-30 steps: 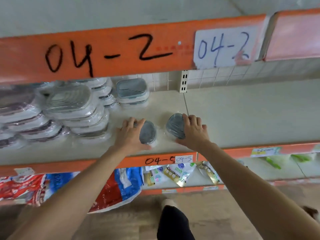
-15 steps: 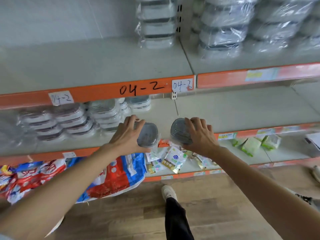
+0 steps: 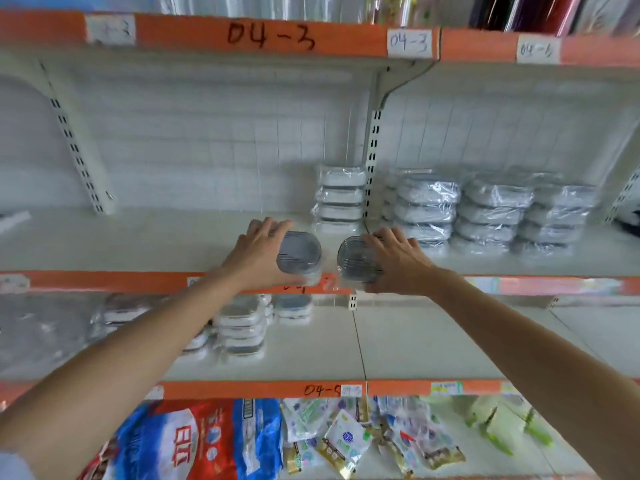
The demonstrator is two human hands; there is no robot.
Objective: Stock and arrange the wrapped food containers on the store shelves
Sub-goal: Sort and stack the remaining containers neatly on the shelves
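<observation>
Two small round grey-lidded food containers in clear film wrap, one per hand, held up at the front lip of the white shelf board [image 3: 166, 244] edged in orange, beneath the strip marked 04-3. Left container [image 3: 300, 257] gripped by left hand [image 3: 258, 258], fingers curled over its far rim, thumb underneath at the near edge. Right container [image 3: 357, 261] gripped likewise by right hand [image 3: 398, 259], fingers draped across the top. Both tilted lid-forward, apart from each other, not yet set down on the board. Step in hand, by judgement: carrying stock to this level for placing. Wrapped white rectangular container stack [image 3: 341, 199] at the back beside the slotted upright; wrapped grey round container stacks [image 3: 485, 213] in rows to the right. Next move, by judgement: level both lids, reach further in over the bare board left of the upright, lower flat, square up with neighbouring stacks, release. Slippery film; firm hold advisable until seated.
</observation>
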